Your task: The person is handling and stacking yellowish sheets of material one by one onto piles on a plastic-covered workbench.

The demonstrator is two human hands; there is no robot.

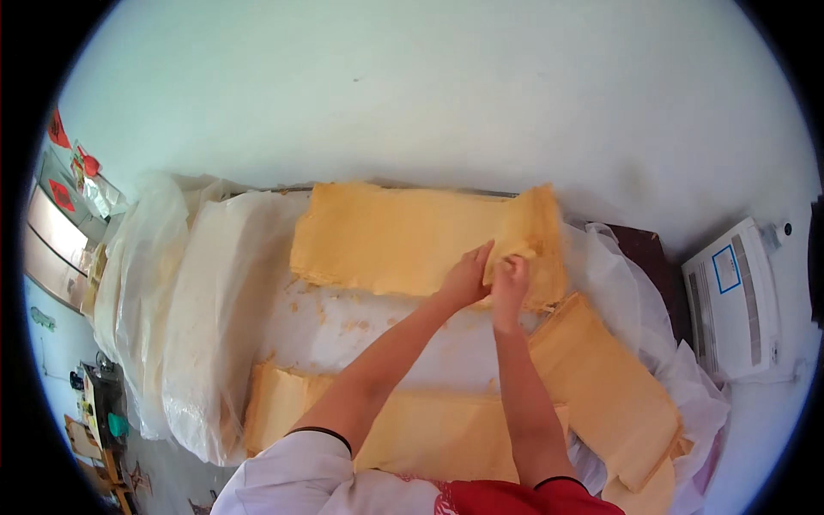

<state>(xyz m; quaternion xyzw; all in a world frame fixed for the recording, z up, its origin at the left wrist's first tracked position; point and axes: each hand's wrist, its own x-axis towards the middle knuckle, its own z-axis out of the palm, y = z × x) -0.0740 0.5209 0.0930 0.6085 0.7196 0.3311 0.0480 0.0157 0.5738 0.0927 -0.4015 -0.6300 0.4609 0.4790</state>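
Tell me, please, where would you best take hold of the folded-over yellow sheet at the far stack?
Probably at its loose near edge, from the person's own side. The folded sheet hangs over the far yellow stack, with its free edge facing the person, where the left hand and right hand already pinch it.

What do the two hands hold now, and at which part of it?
Both the left hand and the right hand pinch the folded-over right end of the top yellow sheet, near its front edge.
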